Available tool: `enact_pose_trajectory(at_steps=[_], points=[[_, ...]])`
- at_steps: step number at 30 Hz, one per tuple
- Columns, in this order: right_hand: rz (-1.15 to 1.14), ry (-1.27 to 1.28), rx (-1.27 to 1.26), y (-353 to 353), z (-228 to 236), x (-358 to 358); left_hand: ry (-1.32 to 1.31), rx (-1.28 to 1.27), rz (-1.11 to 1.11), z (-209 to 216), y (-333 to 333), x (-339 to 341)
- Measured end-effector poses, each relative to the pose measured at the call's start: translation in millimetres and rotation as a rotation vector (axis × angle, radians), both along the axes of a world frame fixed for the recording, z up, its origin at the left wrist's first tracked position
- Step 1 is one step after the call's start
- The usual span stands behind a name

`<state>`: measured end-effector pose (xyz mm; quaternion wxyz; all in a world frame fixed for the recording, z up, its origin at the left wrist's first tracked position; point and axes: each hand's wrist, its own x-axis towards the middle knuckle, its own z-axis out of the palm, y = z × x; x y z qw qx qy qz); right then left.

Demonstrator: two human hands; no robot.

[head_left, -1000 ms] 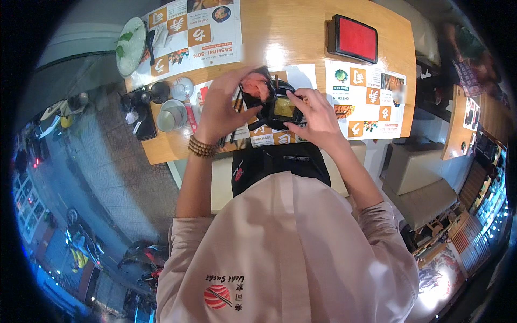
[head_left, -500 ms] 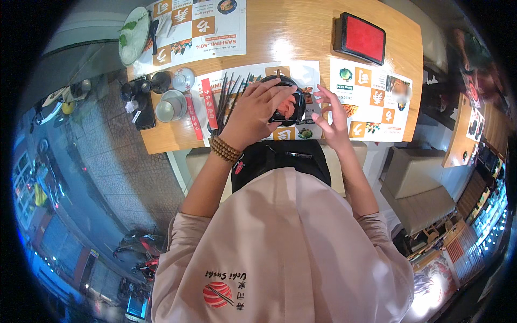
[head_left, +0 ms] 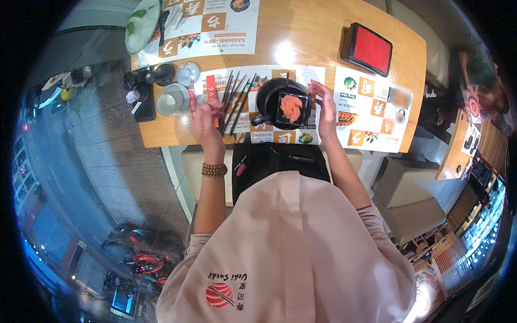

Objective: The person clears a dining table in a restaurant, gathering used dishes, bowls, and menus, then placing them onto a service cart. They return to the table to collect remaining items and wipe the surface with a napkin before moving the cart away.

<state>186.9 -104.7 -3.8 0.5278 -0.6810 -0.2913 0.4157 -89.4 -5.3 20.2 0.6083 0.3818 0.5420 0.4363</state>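
Observation:
A square black dish (head_left: 283, 116) with orange-pink food slices (head_left: 291, 108), like pickled ginger, sits on or against a round black bowl (head_left: 265, 97). Beside its right edge is my right hand (head_left: 326, 116), open, fingers stretched; whether they touch the dish is unclear. My left hand (head_left: 206, 126) is over the lower part of a red paper sleeve (head_left: 210, 85), its fingers loosely bent and apart, with no object visible in them. Several black chopsticks (head_left: 235, 107) lie fanned out between that hand and the bowl. A black handle-like piece (head_left: 260, 120) sticks out at the bowl's lower left.
Left of the sleeves stand a glass (head_left: 169, 102), a small white cup (head_left: 188, 73) and dark containers (head_left: 144, 81). A black-framed red tray (head_left: 370, 49) is far right. A pale plate with leaves (head_left: 142, 29) is far left. Printed paper mats (head_left: 371, 134) cover parts of the wooden table.
My left hand has left the dish and moved left to the red sleeve, uncovering the food and bowl. My right hand has come closer to the dish's right side.

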Motion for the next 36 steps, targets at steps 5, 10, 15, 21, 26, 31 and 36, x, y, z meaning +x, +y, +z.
enact_pose_trajectory(at_steps=[5, 10, 15, 21, 26, 31, 36], points=[[0.023, 0.228, -0.118, 11.4, -32.9, 3.2, 0.197, -0.101, -0.285, -78.6, -61.7, 29.9], [0.024, 0.407, -0.066, 27.2, -24.9, -11.7, 0.226, -0.090, -0.175, -80.1, -58.5, 80.9], [0.057, 0.550, -0.112, 25.0, -29.6, -8.6, 0.376, 0.138, -0.108, -92.5, -53.3, 102.9], [0.030, 0.754, -0.124, 21.7, -30.2, -11.5, 0.261, 0.022, -0.091, -87.4, -54.8, 108.1], [0.011, 0.763, -0.093, 16.8, -27.7, -12.1, 0.134, -0.081, -0.076, -86.2, -55.8, 110.6], [0.045, 0.625, -0.036, 20.7, 7.4, -15.8, 0.229, 0.123, -0.232, -68.9, -45.2, 106.8], [-0.049, 0.622, -0.071, 11.2, 31.8, -20.3, 0.189, 0.191, -0.273, -37.5, -35.3, 103.4]])
